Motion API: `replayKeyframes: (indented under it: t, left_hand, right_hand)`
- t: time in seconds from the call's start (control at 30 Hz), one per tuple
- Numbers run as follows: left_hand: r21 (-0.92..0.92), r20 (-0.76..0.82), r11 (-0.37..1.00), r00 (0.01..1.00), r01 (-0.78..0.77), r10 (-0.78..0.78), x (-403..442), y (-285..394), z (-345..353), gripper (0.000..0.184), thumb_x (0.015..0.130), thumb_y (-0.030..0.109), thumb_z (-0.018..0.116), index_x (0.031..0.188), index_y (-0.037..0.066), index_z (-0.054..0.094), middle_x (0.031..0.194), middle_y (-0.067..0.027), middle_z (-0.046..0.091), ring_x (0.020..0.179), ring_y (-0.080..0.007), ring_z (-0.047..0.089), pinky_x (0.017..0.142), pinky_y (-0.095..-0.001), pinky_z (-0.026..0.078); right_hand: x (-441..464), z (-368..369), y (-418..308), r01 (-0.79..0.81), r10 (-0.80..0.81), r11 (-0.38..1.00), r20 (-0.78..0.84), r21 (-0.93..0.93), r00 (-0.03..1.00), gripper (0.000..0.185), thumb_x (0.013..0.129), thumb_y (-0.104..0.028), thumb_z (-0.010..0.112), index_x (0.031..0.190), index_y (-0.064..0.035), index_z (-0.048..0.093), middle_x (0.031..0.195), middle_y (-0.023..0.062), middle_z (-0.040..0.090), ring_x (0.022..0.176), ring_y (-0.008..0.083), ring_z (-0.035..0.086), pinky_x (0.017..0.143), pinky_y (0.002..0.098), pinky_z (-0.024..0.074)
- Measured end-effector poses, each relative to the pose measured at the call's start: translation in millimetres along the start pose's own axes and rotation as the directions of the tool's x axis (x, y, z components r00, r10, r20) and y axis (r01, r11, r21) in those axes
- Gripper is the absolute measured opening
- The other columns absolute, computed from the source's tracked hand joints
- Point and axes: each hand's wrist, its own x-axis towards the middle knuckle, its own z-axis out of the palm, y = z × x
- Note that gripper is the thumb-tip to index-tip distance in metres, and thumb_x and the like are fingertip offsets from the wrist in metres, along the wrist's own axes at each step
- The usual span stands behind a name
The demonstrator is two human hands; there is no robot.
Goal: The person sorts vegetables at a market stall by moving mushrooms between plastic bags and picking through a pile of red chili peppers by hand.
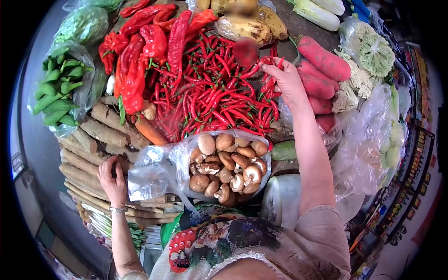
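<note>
My right hand (285, 81) is at the right edge of a heap of small red chilies (219, 93), its fingers pinched on a red chili (267, 61). My left hand (113, 179) rests on the long brown roots (84, 170) at the left, fingers curled; whether anything lies under them is hidden. Between my arms, an open plastic bag of brown mushrooms (226, 161) lies in front of the chilies. Large red peppers (135, 70) are heaped at the upper left of the chilies.
Red-skinned radishes (324, 58) and cauliflower (359, 79) lie at the right, beside plastic-wrapped vegetables (366, 151). Bagged green pods (60, 91) are at the far left. A carrot (150, 130) and a green vegetable (283, 150) flank the mushroom bag. Yellowish produce (247, 30) is at the back.
</note>
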Motion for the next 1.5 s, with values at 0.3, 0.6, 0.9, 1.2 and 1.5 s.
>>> replayKeyframes:
  t: [0.3,0.6,0.9,1.2,1.5]
  left_hand:
    - [0.018,0.010,1.000,1.000,0.009,-0.009,1.4,2.1,-2.0,0.021,0.091,0.013,0.057,0.108,0.004,0.064,0.106,-0.0128,0.065,0.104,-0.0321,0.058,0.098,-0.0409,0.039]
    - [0.010,0.024,1.000,0.999,0.021,-0.021,-0.2,0.9,-1.2,0.022,0.090,0.013,0.057,0.110,0.005,0.064,0.109,-0.0126,0.065,0.106,-0.0325,0.058,0.099,-0.0409,0.040]
    - [0.013,0.037,1.000,0.999,0.010,-0.010,0.0,0.5,-4.4,0.021,0.092,0.012,0.057,0.110,0.004,0.064,0.113,-0.0131,0.064,0.109,-0.0324,0.057,0.100,-0.0404,0.040]
    - [0.013,0.024,1.000,1.000,0.007,-0.008,0.6,-0.1,-2.6,0.022,0.090,0.012,0.057,0.110,0.004,0.064,0.109,-0.0126,0.065,0.106,-0.0318,0.058,0.099,-0.0402,0.039]
    - [0.019,0.001,1.000,1.000,0.002,-0.002,-1.8,-6.1,-0.3,0.022,0.087,0.010,0.058,0.108,0.005,0.064,0.107,-0.0122,0.065,0.105,-0.0315,0.058,0.097,-0.0398,0.039]
  right_hand:
    - [-8.5,36.4,10.6,0.416,-0.348,0.580,0.248,-0.701,0.904,0.017,0.087,-0.010,0.063,0.102,-0.0009,0.066,0.081,0.0070,0.068,0.077,0.0142,0.062,0.072,0.0319,0.0496]
    - [42.2,78.7,3.9,0.081,-0.006,0.955,0.256,-0.284,0.967,0.014,0.092,-0.016,0.066,0.100,-0.0059,0.069,0.071,-0.0028,0.062,0.058,0.0055,0.056,0.054,0.0231,0.0460]
    - [30.9,31.6,-30.8,0.129,-0.122,0.988,0.094,-0.082,0.988,0.013,0.094,-0.012,0.064,0.103,-0.0034,0.066,0.083,0.0030,0.070,0.054,0.0031,0.054,0.048,0.0176,0.0405]
    - [39.3,23.1,27.2,0.053,-0.062,0.913,-0.010,-0.405,0.998,0.011,0.088,-0.011,0.068,0.096,-0.0028,0.067,0.073,0.0011,0.064,0.055,0.0072,0.055,0.050,0.0242,0.0439]
    - [44.9,64.1,28.7,0.026,-0.185,0.511,-0.080,-0.859,0.979,0.030,0.078,-0.029,0.073,0.095,-0.0033,0.073,0.082,0.0160,0.070,0.080,0.0304,0.066,0.074,0.0396,0.0500]
